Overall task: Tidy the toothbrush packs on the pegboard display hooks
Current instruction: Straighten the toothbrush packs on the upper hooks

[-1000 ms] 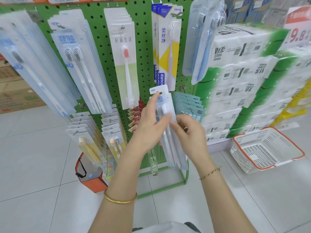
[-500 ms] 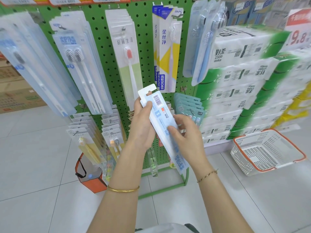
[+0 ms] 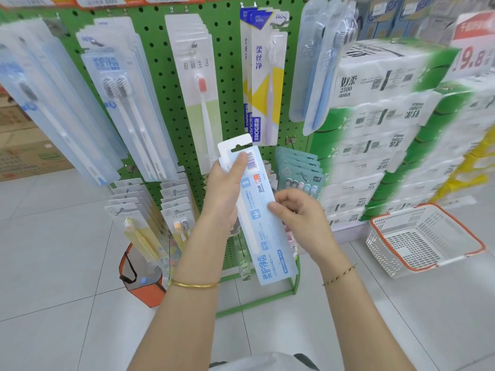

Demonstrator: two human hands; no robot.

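1. The green pegboard [image 3: 166, 84] fills the view. Long blister packs hang on its upper hooks and shorter cards crowd the lower ones.
2. To the right of it stands a tall stack of tissue packs [image 3: 380, 84], and a white basket [image 3: 380, 245] sits on the floor below them.
3. On the upper row hangs a twin-brush pack [image 3: 120, 103] with the same blue lettering as the pack in hand. That is my guess for where it belongs.
4. The toothbrush pack [image 3: 257, 210] is off the hooks and held in the air in front of the lower cards. It is tilted, top up-left and foot down-right, with the barcode side towards us.
5. It looks featherlight: a long thin card and clear shell, stiff along its length but likely to bow or crease if squeezed mid-span. The plastic looks slick, so the edges are the place to hold it.
6. The left hand [image 3: 225, 194] grips the upper part. Its thumb is laid on the face beside the barcode and its fingers are curled behind, out of sight.
7. The right hand [image 3: 302, 215] pinches the right edge about halfway down, thumb on the face and fingers [image 3: 297, 202] curled just behind.
8. The hang slot [image 3: 241, 148] is at the very top, clear of the thumb. A hold just below it should steer it onto a hook, but the tab looks thin and could tear if forced.
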